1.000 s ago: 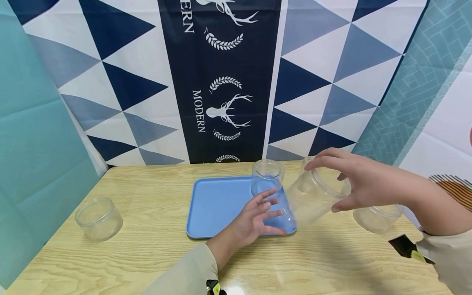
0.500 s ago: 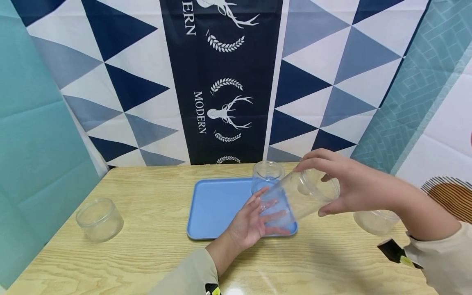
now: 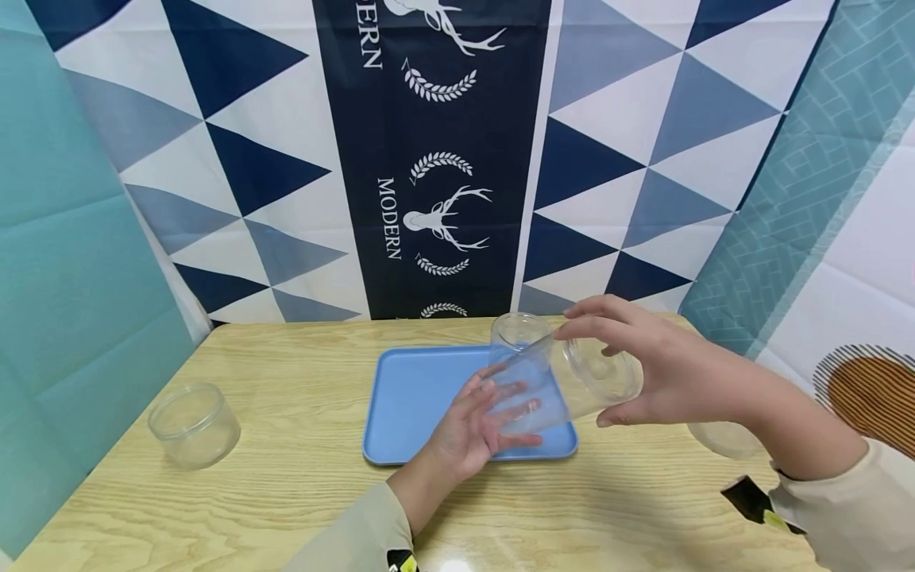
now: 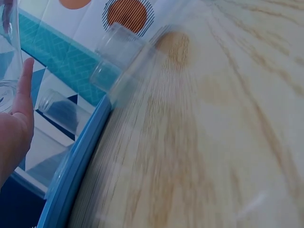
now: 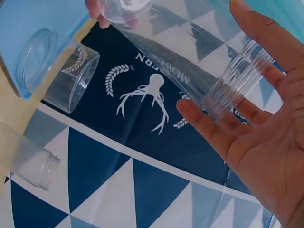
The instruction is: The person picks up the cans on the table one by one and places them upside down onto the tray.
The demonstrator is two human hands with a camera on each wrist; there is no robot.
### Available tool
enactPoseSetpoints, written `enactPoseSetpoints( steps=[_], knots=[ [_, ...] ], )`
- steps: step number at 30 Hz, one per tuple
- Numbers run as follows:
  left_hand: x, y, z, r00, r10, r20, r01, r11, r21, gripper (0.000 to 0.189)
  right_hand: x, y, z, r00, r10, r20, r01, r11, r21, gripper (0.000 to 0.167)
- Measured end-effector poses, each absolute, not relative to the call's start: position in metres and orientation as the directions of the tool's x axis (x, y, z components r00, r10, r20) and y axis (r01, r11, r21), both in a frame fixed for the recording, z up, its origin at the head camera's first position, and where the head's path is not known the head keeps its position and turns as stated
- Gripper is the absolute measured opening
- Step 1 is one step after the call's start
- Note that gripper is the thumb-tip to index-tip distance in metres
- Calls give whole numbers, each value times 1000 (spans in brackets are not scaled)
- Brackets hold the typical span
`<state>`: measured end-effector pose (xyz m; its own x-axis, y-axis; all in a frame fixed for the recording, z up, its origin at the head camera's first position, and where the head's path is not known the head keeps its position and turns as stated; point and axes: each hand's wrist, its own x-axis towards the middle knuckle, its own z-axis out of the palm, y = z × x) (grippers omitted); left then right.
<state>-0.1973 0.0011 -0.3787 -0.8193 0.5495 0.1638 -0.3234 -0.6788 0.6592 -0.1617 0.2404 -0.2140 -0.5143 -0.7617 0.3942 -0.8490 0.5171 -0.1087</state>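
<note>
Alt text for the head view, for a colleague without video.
A person's right hand grips a tilted clear jar by its neck end, with the open left hand at its other end. A second jar stands at the back right corner of a blue tray; a third jar stands on the wooden table at left.

Both beige sleeves (image 3: pixel 858 512) show black pieces (image 3: pixel 746 499) with yellow-green patches (image 3: pixel 774 520) near the cuffs (image 3: pixel 395 508).

White "MODERN", turned sideways, stands on the dark wall panel (image 3: pixel 443 127); higher up, another lettering (cut off above) shows "ERN".
</note>
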Motion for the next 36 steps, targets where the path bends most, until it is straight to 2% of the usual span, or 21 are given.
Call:
enactPoseSetpoints(
  steps=[9, 21, 32, 36],
  knots=[
    [-197, -10, -382, -827, 542, 153, -311, -666, 677, 51, -162, 238, -216, -550, -751, 366, -827, 550, -115, 107],
    [-200, -21, -384, -827, 537, 166, -296, -668, 683, 49, -167, 245, -223, -576, -723, 381, -817, 530, -229, 112],
    [-200, -35, -384, -834, 521, 184, -271, -675, 686, 49, -171, 249, -247, -595, -669, 446, -803, 517, -295, 97],
    [-201, -42, -383, -836, 516, 190, -260, -676, 690, 51, -174, 253, -259, -621, -635, 460, -784, 526, -331, 89]
  ],
)
